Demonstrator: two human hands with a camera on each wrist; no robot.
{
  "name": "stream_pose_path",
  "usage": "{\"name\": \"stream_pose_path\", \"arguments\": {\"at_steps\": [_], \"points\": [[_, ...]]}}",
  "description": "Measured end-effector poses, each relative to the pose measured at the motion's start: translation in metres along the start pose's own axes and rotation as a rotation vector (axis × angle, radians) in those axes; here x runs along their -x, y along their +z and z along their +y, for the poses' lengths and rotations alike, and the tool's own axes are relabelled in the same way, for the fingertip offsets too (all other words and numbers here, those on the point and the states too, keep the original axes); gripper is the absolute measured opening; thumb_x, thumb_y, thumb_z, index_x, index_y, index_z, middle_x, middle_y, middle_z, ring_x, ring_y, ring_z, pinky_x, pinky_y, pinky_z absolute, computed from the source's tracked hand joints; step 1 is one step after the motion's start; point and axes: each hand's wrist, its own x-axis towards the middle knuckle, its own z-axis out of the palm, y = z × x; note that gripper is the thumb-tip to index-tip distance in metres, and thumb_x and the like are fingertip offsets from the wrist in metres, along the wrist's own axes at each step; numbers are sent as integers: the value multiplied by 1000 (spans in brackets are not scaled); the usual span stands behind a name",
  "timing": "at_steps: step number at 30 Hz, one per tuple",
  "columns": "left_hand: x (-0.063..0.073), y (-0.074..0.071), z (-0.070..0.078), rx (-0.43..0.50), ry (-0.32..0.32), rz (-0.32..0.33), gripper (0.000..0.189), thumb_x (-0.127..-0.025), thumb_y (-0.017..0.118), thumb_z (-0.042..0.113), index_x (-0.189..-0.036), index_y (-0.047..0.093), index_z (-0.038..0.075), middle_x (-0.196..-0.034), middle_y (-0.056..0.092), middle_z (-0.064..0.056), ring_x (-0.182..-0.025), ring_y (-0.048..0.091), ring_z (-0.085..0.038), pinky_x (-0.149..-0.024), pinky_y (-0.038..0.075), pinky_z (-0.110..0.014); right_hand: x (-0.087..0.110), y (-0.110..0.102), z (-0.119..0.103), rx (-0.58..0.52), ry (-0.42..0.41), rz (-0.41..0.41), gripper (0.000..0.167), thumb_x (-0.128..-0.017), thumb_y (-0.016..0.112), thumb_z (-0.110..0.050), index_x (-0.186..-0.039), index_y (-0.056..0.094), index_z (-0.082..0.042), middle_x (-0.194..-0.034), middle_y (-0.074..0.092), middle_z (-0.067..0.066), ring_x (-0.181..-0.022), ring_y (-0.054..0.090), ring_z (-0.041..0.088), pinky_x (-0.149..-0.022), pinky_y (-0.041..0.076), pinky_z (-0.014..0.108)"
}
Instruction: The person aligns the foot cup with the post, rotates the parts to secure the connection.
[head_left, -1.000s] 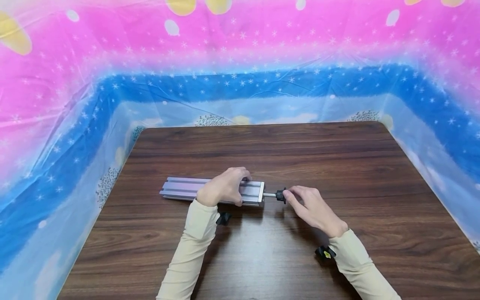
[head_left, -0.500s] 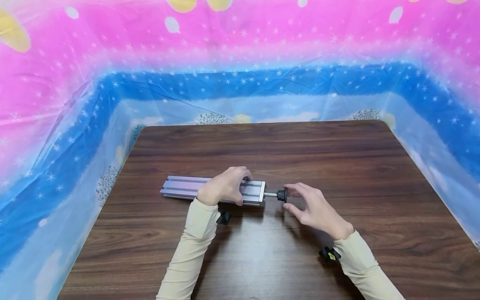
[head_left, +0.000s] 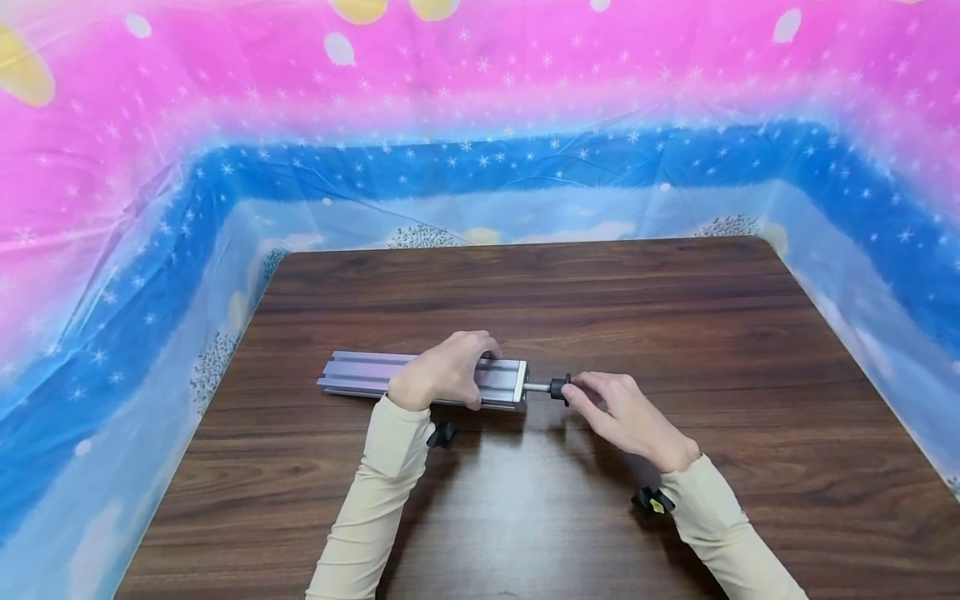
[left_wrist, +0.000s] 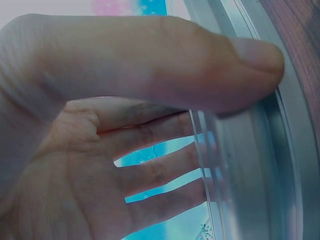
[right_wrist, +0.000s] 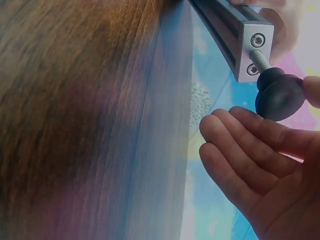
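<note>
A silver aluminium profile with grooves along its length lies on the table in the head view. My left hand grips it near its right end, the thumb on the near side and the fingers on the far side. From the profile's end plate, which carries two bolts, a threaded rod sticks out. On the rod sits a black levelling foot with a round base. My right hand pinches the foot's rim between thumb and index finger; the other fingers extend below it.
The dark wood-grain table reaches around the profile on all sides. A pink and blue patterned cloth hangs behind and beside the table. Black wrist-camera mounts hang by both cuffs.
Half a second ago my right thumb and fingers were spread apart around the foot; now they have come together on its rim again. My left hand keeps its grip on the profile.
</note>
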Motion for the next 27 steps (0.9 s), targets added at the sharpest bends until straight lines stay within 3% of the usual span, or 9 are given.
{"name": "stream_pose_path", "arguments": {"at_steps": [4,6,9,11,15,21,27], "points": [[0,-1,0,4,-11,-8,62,-59,82,-2,-119,65,-2,-108,66,-10,-92,58,-21,-83,52,-32,2,-1,-2,-4,1,20,24,-100,61,-30,-108,69,-9,-96,70,0,-83,67,11,-73,57,31],[0,-1,0,6,-16,-8,62,-59,83,-2,-119,65,-2,-109,66,-11,-93,59,-21,-84,53,-33,3,-2,-2,0,-47,59,36,-94,71,-28,-122,67,-5,-112,72,4,-96,71,17,-83,58,37],[0,-1,0,1,-14,-3,62,-59,83,-2,-118,66,-2,-109,66,-11,-92,59,-21,-83,53,-32,3,-2,-1,17,-136,119,52,-83,82,-21,-128,63,-4,-120,69,7,-104,70,22,-88,57,41],[-1,0,0,-2,-13,-3,61,-59,83,-2,-118,66,-2,-107,66,-11,-91,58,-20,-82,52,-32,3,-1,0,27,-182,147,53,-80,84,-17,-127,63,-4,-119,69,7,-104,69,23,-87,57,42],[-2,1,1,0,-19,-18,61,-59,82,-3,-118,65,-2,-105,65,-10,-89,56,-19,-81,52,-31,5,1,0,37,-187,165,42,-82,82,-16,-120,68,-5,-109,72,3,-97,72,19,-83,58,41],[-3,3,3,8,-32,-38,62,-59,81,-4,-119,64,-3,-104,64,-9,-88,55,-19,-78,51,-30,6,2,0,-3,-96,112,21,-93,72,-19,-109,73,-6,-100,74,-1,-89,72,12,-80,59,35],[-5,5,4,9,-34,-45,62,-59,82,-5,-118,65,-2,-104,64,-9,-87,55,-18,-77,51,-30,6,3,3,7,-2,54,22,-102,58,-26,-103,73,-10,-94,73,-2,-84,69,7,-75,59,32]]}}
